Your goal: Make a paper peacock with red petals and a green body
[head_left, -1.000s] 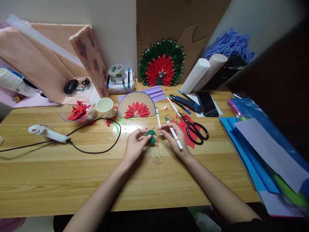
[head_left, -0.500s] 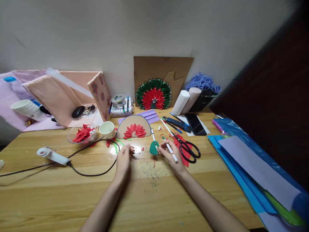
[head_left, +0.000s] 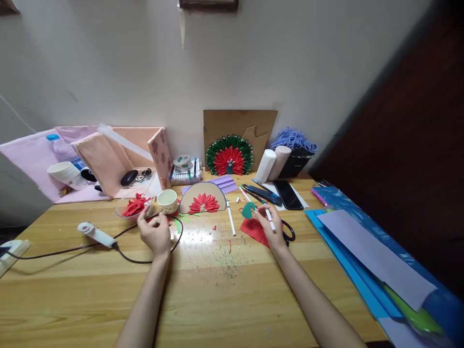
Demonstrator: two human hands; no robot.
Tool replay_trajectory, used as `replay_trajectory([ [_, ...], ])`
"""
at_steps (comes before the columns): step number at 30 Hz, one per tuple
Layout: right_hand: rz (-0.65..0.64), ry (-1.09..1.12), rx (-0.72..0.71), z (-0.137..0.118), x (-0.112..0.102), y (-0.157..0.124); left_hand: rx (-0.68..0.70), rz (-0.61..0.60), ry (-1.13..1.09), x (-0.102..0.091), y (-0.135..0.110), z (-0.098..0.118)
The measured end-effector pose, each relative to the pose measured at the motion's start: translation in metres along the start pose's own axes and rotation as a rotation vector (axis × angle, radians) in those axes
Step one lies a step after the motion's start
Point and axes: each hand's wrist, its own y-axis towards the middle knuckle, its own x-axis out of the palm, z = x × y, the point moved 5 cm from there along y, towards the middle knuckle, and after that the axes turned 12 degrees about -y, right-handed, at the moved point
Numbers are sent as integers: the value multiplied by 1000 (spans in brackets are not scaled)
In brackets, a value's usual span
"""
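Observation:
My right hand (head_left: pixel 270 227) pinches a teardrop-shaped green piece (head_left: pixel 248 210) with a small eye on it. A white marker (head_left: pixel 270 220) is also held between its fingers. Below that hand lie red sheets (head_left: pixel 253 231) and black-handled scissors (head_left: pixel 290 232), partly covered by it. My left hand (head_left: pixel 156 235), fingers curled but apart, is just in front of a clear bowl of red scraps (head_left: pixel 134 205) and a paper cup (head_left: pixel 167 200). Between the hands, a semicircular card with red petals (head_left: pixel 203 199) stands behind another white marker (head_left: pixel 231 218) lying on the table.
A white glue gun (head_left: pixel 96 235) and its black cord lie at left. Behind are a pink fabric-covered box (head_left: pixel 119 159), a marker case (head_left: pixel 185 175) and cardboard (head_left: pixel 239 121) bearing a green-and-red peacock (head_left: pixel 229 157). A phone (head_left: pixel 288 195) and blue folders (head_left: pixel 344 251) are at right.
My left hand has moved left toward the bowl and cup. My right hand has carried the green piece and marker right, over the red sheets. The view has tilted up.

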Motion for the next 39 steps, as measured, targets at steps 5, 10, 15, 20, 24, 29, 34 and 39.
replay_trajectory([
  [5,-199,-25,-53,-11,19,-11,101,-509,35,37,-42,2],
  [10,-398,-56,-85,-25,58,-43,-337,-1006,-183,67,-100,-12],
  [15,-419,-143,-134,-25,49,-35,-452,-980,-225,69,-104,-23],
  [20,-281,-381,-226,-15,21,-6,-464,-888,-183,66,-96,-35],
  [24,-291,-463,-270,-10,23,-3,-453,-836,-149,63,-94,-36],
  [29,-334,-455,-287,-12,31,-13,-306,-841,-11,56,-88,-27],
  [34,-325,-352,-209,-11,29,-19,-148,-804,236,48,-67,-24],
  [39,-317,-301,-198,-12,31,-27,-48,-761,233,47,-54,-23],
])
